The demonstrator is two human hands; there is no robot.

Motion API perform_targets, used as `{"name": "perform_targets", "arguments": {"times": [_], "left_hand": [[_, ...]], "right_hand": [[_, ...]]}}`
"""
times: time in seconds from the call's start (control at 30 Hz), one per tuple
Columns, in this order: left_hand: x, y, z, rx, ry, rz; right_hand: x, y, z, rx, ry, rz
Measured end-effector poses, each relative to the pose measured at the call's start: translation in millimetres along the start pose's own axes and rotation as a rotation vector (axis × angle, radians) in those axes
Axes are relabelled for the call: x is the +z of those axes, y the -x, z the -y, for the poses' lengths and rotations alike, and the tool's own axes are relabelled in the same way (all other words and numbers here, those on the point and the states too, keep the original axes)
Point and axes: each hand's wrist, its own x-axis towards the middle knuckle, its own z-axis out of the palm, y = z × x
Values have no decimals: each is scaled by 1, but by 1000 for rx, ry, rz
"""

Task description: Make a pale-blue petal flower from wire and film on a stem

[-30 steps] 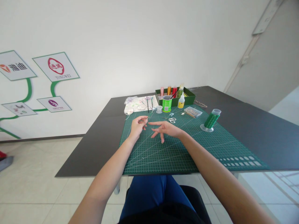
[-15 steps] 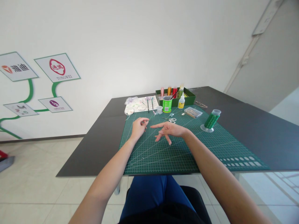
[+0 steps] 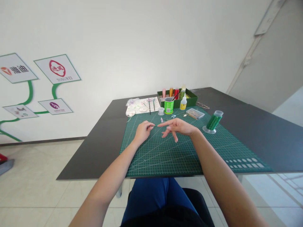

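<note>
Left hand (image 3: 143,130): I have its back upward, thumb and forefinger close together at the tips.
Right hand (image 3: 181,126): I point its index finger toward the left fingertips, near but apart; lower fingers hang spread beneath.
Left forearm (image 3: 117,170): bare, slanting inward behind its hand.
Right forearm (image 3: 219,170): likewise, mirrored.

Craft workspace, cutting mat (image 3: 165,160), thread spool (image 3: 214,121)

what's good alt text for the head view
A person's curled left hand and loosely spread right hand nearly meet over a green gridded mat; whether the left holds anything cannot be made out. Beyond them are a green can, a squeeze bottle and a box of thread spools, with a green spool to the right.
</note>
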Motion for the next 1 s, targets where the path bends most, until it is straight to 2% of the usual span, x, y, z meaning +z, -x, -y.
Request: {"name": "perform_targets", "arguments": {"times": [0.17,0.43,1.0], "left_hand": [[0,0,-6,30,-5,55],[1,1,-9,42,85,130],[8,2,-8,87,314,350]], "right_hand": [[-5,3,3,-29,102,-166],[-2,-2,2,-109,139,-334],[3,-14,-3,-286,221,-573]]}}
